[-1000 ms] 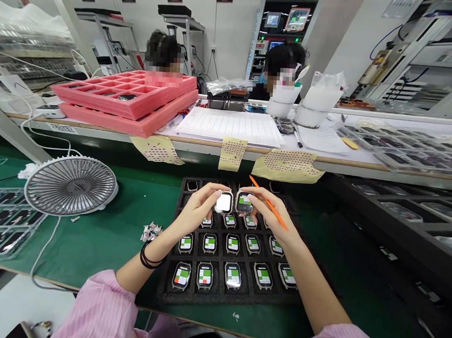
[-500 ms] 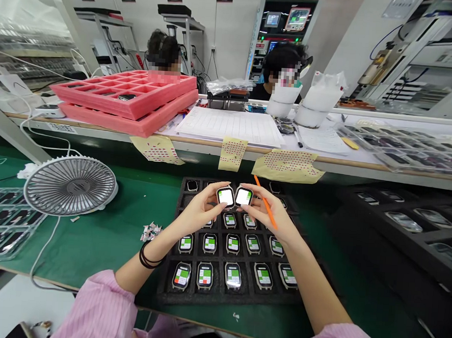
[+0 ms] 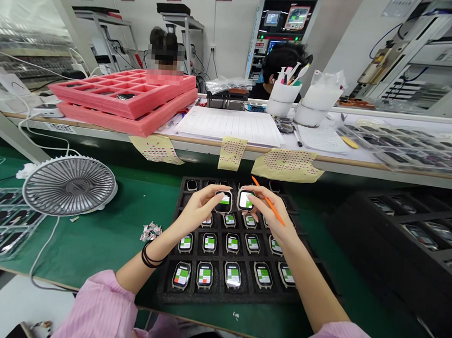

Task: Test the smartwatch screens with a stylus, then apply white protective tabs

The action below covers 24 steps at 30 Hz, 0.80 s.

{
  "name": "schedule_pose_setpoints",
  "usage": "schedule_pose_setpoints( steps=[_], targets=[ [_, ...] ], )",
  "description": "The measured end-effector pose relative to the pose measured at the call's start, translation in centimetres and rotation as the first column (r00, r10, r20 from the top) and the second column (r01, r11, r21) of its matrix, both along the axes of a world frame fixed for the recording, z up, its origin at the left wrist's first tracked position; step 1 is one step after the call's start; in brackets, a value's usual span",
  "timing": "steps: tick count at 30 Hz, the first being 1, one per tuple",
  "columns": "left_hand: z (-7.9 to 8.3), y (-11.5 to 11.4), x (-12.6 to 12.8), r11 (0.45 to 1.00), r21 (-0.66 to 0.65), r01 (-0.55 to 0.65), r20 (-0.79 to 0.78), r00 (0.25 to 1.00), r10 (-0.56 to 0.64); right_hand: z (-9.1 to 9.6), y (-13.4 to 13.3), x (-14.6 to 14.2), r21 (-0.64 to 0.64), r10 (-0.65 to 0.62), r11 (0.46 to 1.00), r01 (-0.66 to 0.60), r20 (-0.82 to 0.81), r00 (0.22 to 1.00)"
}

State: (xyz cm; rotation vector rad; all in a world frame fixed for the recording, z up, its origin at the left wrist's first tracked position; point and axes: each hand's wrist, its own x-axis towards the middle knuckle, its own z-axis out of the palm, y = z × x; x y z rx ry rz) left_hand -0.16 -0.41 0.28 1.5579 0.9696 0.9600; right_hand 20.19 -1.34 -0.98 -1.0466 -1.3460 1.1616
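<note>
A black foam tray lies on the green belt and holds several smartwatch bodies with lit green and white screens. My left hand pinches one watch body above the tray's far rows. My right hand holds a second watch body beside it, the two almost touching. An orange pen is tucked between my right fingers and points up and left. Both hands hover just over the tray.
A small white fan stands left on the belt, with small torn tabs near it. Clear trays sit far left, black trays right. Pink foam trays, papers and cups are on the shelf behind. Two people sit across.
Both hands with their watches rose a little, then came back down toward the tray. The watch screens went from mostly white to darker with green patches. The black trays at right shifted.
</note>
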Motion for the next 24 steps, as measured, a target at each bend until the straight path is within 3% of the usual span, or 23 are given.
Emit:
schedule_pose_setpoints(
  steps=[6,16,24],
  targets=[
    [-0.31,-0.15,0.21,0.999,0.001,0.049,0.024,0.999,-0.049,0.06,-0.04,0.03,0.007,-0.011,1.0,0.011,0.036,0.999],
    [-0.14,0.08,0.07,1.0,-0.018,0.008,-0.015,1.0,-0.008,0.21,-0.11,-0.22,-0.007,-0.016,1.0,0.016,0.06,0.998],
    [-0.91,0.33,0.09,0.996,0.0,0.093,0.023,0.995,-0.093,-0.09,0.14,0.08,0.012,0.014,1.0,-0.014,0.061,0.998]
  ],
)
